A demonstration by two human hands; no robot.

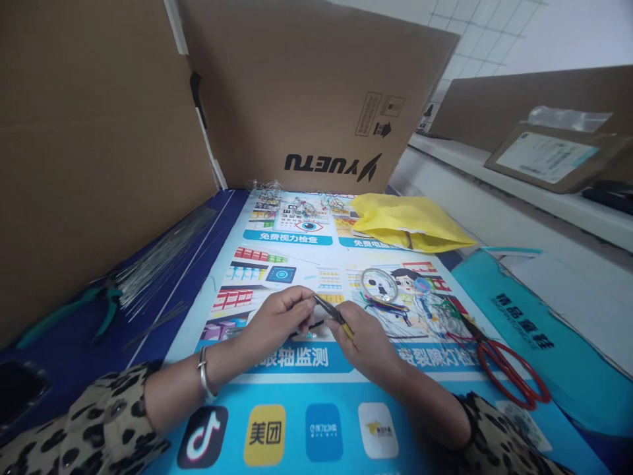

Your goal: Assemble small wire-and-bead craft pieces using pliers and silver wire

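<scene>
Above the middle of the printed mat, my right hand is closed around a pair of pliers with a yellow grip. Their dark jaws point up and left to the fingertips of my left hand. That hand is closed in a pinch at the jaw tips; whatever is between its fingers is too small to make out. Just below the fingers, small shiny bits lie on the mat. To the right of my hands are a clear round coil and a tangle of coloured threads.
Red-handled scissors lie at the right, near a teal bag. A yellow bag rests at the back. On the left are thin metal wires and green-handled pliers. Cardboard walls stand behind and left.
</scene>
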